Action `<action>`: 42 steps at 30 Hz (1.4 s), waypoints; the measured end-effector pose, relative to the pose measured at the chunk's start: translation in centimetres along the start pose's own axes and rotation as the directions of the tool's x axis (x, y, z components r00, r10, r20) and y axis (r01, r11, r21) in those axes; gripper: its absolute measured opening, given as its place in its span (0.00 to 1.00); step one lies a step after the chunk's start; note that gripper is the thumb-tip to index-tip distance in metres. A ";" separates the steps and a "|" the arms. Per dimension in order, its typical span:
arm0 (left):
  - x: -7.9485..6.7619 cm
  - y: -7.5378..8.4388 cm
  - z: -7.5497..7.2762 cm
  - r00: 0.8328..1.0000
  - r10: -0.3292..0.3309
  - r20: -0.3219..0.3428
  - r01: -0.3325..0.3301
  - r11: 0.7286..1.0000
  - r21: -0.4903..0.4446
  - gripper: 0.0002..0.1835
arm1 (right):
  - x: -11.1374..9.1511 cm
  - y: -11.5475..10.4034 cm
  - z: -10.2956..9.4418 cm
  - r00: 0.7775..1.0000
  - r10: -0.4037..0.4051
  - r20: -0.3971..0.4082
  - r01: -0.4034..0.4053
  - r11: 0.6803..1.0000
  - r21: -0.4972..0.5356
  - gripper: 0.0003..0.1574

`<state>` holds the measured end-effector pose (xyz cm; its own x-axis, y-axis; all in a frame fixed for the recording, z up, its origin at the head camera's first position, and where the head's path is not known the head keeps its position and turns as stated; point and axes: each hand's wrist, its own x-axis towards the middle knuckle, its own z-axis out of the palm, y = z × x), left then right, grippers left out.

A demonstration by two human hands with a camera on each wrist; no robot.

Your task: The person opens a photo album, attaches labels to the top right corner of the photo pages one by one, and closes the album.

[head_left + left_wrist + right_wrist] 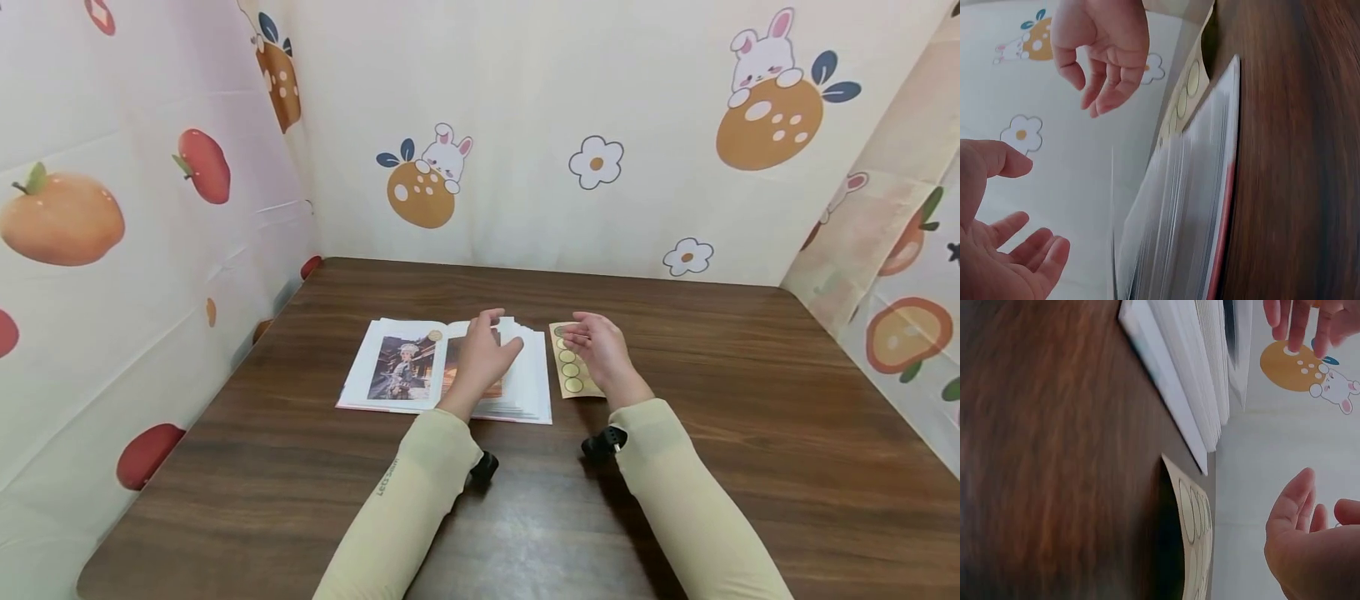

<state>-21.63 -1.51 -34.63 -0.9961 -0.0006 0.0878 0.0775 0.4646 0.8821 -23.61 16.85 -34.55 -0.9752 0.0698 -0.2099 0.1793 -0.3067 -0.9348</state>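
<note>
An open book [536,379] lies on the table, with a picture of a figure in a white hat [402,368] on its left page. A round gold sticker [434,336] sits at that picture's upper right corner. Above the right page hovers my left hand [483,360], thumb and fingers spread and holding nothing; it partly hides the picture there. My right hand [606,348] is over a sheet of round gold stickers [572,377], covering part of it. Its fingers bend loosely with nothing between them, as the left wrist view shows. The sheet's edge curls up [1175,481].
The brown wooden table [712,400] extends around the book and sheet. Printed fabric [525,208] hangs behind the table and along both sides. A dark wrist camera [483,469] sits under the left sleeve and another [604,443] under the right one.
</note>
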 end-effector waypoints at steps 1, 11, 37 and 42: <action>0.0 0.1 0.2 1.000 0.003 0.002 -0.003 1.000 -0.010 0.30 | 0.0 -0.1 -0.1 1.000 -0.003 -0.011 0.003 1.000 -0.010 0.11; -0.3 1.3 2.5 0.999 0.048 0.010 -0.047 0.994 -0.095 0.26 | -0.4 -0.5 -1.4 0.994 -0.044 -0.104 0.042 0.999 -0.020 0.11; -1.1 2.8 7.4 0.984 -0.041 0.171 0.088 0.956 -0.280 0.30 | -0.7 -0.5 -5.0 0.939 -0.025 -0.344 0.004 0.998 -0.061 0.26; -1.1 2.6 8.0 0.978 -0.080 0.194 0.134 0.950 -0.282 0.31 | -0.7 -0.5 -5.7 0.930 0.020 -0.367 -0.052 0.996 -0.078 0.29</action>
<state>-20.66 6.75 -36.17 -0.9882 0.1335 -0.0745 -0.0480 0.1916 0.9803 -22.29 22.37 -35.60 -0.8558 0.4073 -0.3190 0.2392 -0.2353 -0.9420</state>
